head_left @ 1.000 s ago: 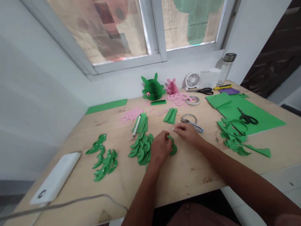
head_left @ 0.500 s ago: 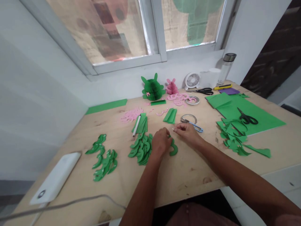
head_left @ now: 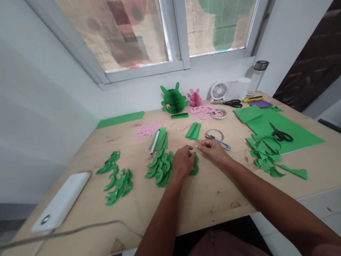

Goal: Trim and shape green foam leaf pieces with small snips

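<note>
My left hand [head_left: 183, 160] is closed, fingers curled over a curved green paper cut-out [head_left: 195, 166] that shows past its right side. Close to it, my right hand [head_left: 211, 148] pinches a tiny white strip [head_left: 197, 146], perhaps a bit of tape. To the left of my left hand lies a heap of green curved paper cut-outs [head_left: 160, 169]. Farther left are more green cut-outs [head_left: 119, 185] with white marks along them. A tape ring [head_left: 214, 131] and a blue-handled cutter [head_left: 223, 144] lie just beyond my right hand.
A white pen [head_left: 155, 142] rests on green paper strips [head_left: 163, 140]. Pink cut-outs [head_left: 149, 129], black scissors [head_left: 281, 133] on green sheets and green scraps [head_left: 263, 153] lie around. At the back stand paper figures [head_left: 174, 100], a fan [head_left: 218, 91] and a bottle [head_left: 257, 78]. A white device [head_left: 64, 199] lies left.
The green cut-out at my left hand has shifted slightly left and turned, so its curve shows differently. My right hand still pinches the small white strip; both hands have barely moved.
</note>
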The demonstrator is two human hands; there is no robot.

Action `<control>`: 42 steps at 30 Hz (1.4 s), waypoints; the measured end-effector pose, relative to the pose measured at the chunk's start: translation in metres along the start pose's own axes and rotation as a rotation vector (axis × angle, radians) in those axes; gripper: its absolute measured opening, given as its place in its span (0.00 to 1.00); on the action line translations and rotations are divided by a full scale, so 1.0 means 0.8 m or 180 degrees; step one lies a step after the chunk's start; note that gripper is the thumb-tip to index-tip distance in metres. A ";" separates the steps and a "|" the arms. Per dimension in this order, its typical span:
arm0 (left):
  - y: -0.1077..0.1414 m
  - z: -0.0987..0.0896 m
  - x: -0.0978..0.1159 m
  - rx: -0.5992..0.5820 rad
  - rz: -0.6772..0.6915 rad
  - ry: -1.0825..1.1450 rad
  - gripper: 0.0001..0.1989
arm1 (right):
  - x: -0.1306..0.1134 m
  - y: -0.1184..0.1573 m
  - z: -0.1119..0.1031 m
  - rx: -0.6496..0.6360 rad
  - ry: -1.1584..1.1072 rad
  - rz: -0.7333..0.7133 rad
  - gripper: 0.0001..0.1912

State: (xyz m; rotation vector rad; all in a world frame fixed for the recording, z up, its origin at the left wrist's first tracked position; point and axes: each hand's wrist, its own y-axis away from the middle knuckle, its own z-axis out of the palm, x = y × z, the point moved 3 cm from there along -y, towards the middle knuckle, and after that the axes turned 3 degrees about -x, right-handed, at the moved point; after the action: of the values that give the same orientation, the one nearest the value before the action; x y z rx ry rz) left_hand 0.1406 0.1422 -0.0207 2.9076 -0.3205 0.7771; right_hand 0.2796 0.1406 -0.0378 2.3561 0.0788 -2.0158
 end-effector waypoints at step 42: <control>-0.005 0.009 -0.003 0.0188 -0.0088 0.3257 0.15 | -0.003 0.003 -0.001 0.0127 -0.0278 0.0055 0.15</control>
State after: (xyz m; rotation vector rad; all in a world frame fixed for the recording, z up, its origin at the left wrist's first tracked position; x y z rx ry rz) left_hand 0.1429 0.1454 -0.0286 2.1360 -0.1321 2.0812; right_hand 0.2802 0.1383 -0.0350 2.2793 0.0157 -2.1284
